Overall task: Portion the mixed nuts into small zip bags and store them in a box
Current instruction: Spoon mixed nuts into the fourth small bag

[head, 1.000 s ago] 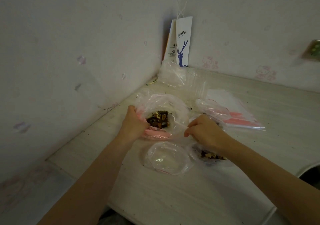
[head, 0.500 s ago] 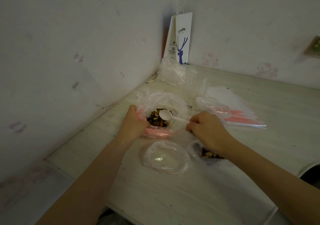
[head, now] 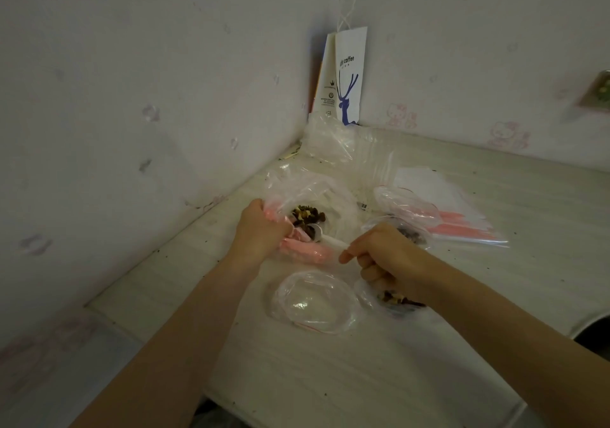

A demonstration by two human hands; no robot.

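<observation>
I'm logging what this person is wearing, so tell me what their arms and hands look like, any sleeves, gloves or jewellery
Both forearms are bare as far as the picture shows: no sleeve reaches into view on either side. The left hand and the right hand wear no gloves. No watch, bracelet or ring shows on the parts in view, though some fingers are curled out of sight. The dim, soft picture hides finer detail.

We are seeing a white paper bag (head: 350, 77) with a blue deer drawing standing upright in the corner at twelve o'clock, leaning against the pale wall (head: 132, 81). Pink cartoon cat prints (head: 508, 135) are showing on the wall at two o'clock.
</observation>
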